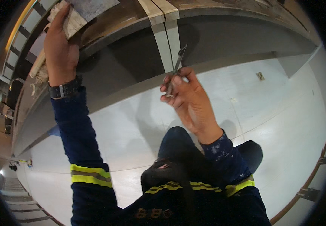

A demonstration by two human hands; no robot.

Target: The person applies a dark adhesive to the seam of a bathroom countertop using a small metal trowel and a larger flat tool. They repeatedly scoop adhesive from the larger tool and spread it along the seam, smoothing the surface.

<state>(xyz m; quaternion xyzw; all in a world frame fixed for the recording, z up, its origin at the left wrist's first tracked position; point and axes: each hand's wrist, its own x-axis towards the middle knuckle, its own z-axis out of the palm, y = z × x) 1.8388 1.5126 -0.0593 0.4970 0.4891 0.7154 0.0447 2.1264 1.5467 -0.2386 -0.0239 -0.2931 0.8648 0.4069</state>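
At the upper left, my left hand (pixel 62 51) is closed on a pale, smudged piece that looks like a folded rag (pixel 74 24), the thumb lying along it. The rag is at the counter's edge, next to a flat grey sheet (pixel 95 7). Near the middle, my right hand (pixel 190 98) pinches a slim metal hand tool with a narrow pointed blade (pixel 178 64). Its tip points up and slightly right, in front of the counter's grey face. Whether it is a knife or a small spatula I cannot tell.
A long curved counter (pixel 223 35) crosses ahead, with two pale vertical strips (pixel 165 45) on its face. Below lies a white tiled floor (pixel 268 113) with a small drain grate (pixel 260 76). My bent knees are close under my right forearm. Shelving (pixel 18 45) stands at far left.
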